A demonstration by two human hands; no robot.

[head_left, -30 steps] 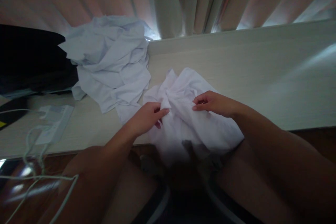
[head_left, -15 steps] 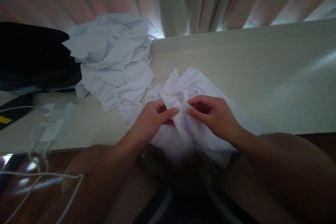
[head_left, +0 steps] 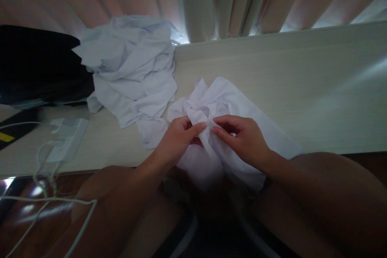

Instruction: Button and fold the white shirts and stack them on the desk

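**Both hands pinching white garment at table edge**

Bottom left of frame: white cable [head_left: 51, 203] loops over dark floor. Center: left hand [head_left: 177, 139] and right hand [head_left: 242, 137] both closed, fingertips pinching the same bunched fold of white garment [head_left: 238, 100], thumbs nearly touching. Garment lies crumpled on pale table [head_left: 302, 88], lower part hanging over near edge. Left of center: white power strip [head_left: 68, 137]. Upper left: second white clothes pile [head_left: 133, 68], beside dark fabric [head_left: 36, 68]. Top: curtains [head_left: 211, 0].
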